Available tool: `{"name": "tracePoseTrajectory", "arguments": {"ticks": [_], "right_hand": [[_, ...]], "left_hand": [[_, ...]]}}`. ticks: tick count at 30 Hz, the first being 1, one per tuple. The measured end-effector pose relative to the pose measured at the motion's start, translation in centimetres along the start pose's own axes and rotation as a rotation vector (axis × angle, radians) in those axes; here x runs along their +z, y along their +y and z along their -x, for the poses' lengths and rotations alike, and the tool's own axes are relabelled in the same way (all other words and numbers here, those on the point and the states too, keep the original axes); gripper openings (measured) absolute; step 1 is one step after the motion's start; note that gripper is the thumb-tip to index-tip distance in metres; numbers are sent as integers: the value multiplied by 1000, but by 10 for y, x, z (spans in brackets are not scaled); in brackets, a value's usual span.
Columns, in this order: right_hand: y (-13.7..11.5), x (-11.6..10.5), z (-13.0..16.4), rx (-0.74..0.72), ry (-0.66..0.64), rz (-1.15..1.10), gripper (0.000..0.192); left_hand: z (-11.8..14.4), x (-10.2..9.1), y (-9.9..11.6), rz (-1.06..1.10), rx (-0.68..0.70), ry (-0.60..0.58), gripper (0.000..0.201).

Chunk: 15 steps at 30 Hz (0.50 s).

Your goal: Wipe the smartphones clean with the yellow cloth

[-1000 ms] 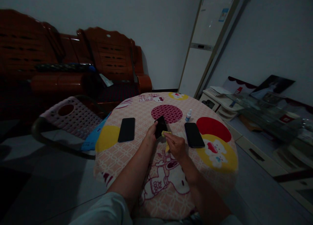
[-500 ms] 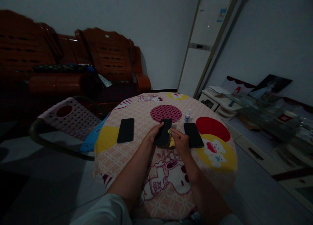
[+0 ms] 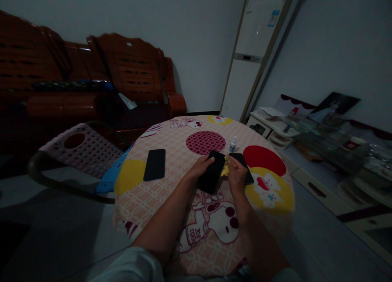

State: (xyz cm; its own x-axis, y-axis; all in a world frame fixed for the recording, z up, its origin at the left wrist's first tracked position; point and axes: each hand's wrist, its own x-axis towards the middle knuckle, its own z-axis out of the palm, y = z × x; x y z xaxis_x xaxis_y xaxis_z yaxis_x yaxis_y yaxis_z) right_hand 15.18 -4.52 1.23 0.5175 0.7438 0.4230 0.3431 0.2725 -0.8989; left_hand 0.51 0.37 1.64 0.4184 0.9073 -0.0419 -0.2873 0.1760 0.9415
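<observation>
My left hand (image 3: pixel 201 166) is closed around the left edge of a black smartphone (image 3: pixel 212 176), its thumb on the dark face. The phone is tilted above the table. At the phone's right edge, my right hand (image 3: pixel 237 175) pinches a small yellow cloth (image 3: pixel 225 170). A second black smartphone (image 3: pixel 248 176) lies partly hidden behind that hand. To the left, a third smartphone (image 3: pixel 154 164) rests flat. Just beyond the hands stands a small white spray bottle (image 3: pixel 233 144) with a blue label.
The round table has a patterned pink cloth (image 3: pixel 171 143). A woven chair (image 3: pixel 94 151) with a blue item stands left. Behind are wooden seats (image 3: pixel 137 73) and a tall white air conditioner (image 3: pixel 241 77). A low cabinet with a glass top (image 3: pixel 321 135) runs along the right.
The held phone has turned and come slightly nearer to me. My right hand has shifted right with the yellow cloth, from the phone's face to its edge. The view has moved slightly.
</observation>
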Motion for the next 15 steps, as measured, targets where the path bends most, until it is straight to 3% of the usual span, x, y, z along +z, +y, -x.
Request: {"name": "tracePoseTrajectory", "arguments": {"ticks": [8, 12, 15], "right_hand": [[4, -2, -3, -4, 71, -26, 35], [1, -4, -5, -47, 132, -34, 35], [-1, -6, -7, -69, 167, -26, 35]], "left_hand": [[9, 11, 14, -224, 263, 127, 13], [11, 12, 16, -364, 351, 73, 15], [10, 13, 14, -375, 330, 23, 19]]}}
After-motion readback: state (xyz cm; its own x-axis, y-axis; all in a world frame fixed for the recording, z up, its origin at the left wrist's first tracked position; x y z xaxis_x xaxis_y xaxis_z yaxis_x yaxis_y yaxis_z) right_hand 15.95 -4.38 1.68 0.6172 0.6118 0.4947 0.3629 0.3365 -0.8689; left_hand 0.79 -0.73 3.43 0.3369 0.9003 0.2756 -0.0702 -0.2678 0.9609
